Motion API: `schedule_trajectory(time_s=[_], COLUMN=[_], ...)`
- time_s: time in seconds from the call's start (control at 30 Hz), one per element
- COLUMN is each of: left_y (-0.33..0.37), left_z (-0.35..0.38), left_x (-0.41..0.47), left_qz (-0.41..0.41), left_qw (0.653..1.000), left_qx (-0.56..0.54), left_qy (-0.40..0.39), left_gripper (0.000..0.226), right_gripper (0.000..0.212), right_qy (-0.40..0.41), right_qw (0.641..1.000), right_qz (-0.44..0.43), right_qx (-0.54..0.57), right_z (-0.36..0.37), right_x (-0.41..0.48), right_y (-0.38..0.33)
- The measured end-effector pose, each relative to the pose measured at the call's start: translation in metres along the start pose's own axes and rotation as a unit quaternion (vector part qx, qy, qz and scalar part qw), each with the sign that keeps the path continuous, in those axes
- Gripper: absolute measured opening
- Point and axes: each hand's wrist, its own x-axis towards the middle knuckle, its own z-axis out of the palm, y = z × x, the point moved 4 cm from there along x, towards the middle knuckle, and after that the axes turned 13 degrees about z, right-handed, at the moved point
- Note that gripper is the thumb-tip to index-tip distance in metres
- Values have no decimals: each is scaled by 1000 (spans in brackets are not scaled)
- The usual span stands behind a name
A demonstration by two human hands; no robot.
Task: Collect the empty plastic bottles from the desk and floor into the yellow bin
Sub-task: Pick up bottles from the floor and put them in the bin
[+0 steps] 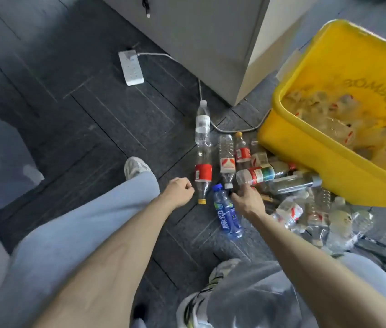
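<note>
Head view: my right hand (248,201) reaches the red-and-green-label bottle (262,174); I cannot tell whether its fingers clamp it. My left hand (179,191) is curled together, empty. Round bottles may roll off the loose pile (305,216) beside the tilted yellow bin (305,152). Dark carpet-tile floor (69,102), white power strip (131,67), grey cabinet (199,43).

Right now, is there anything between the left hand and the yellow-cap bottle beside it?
Nothing visible. The left hand is just beside the neck of the yellow-cap bottle, a small open gap between them. The blue bottle lies aside, nearer the right hand.
</note>
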Motion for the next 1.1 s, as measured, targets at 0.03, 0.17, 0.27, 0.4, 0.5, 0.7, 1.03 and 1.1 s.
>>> schedule_trajectory(time_s=[0.03, 0.17, 0.27, 0.4, 0.5, 0.7, 1.03, 1.1], left_y=[-4, -20, -31, -44, -52, -53, -24, -24], left_z=[9, 45, 64, 81, 86, 81, 83, 85], left_x=[9, 41, 56, 70, 74, 70, 97, 109], left_qz=[-4, -10, -14, -12, -15, -47, -87, -106], left_qw=[1000, 1000, 999, 998, 998, 998, 995, 989], left_qx=[-3, 3, 16, 29, 31, 22, -49, -76], left_qy=[-5, -26, -41, -50, -50, -26, 31, 65], left_gripper=[28, 29, 29, 31, 32, 33, 54, 58], right_gripper=[44, 46, 52, 75, 79, 84, 67, 63], right_qy=[-14, -40, -57, -87, -92, -98, -82, -64], right_qw=[1000, 998, 996, 991, 989, 991, 986, 983], right_qz=[12, 34, 58, 100, 109, 96, 30, 22], right_qx=[-6, -27, -36, -25, -38, 6, 145, 168], right_z=[14, 58, 81, 107, 119, 115, 39, 26], right_x=[9, 39, 60, 75, 81, 75, 50, 49], right_y=[6, 26, 36, 49, 57, 58, 66, 68])
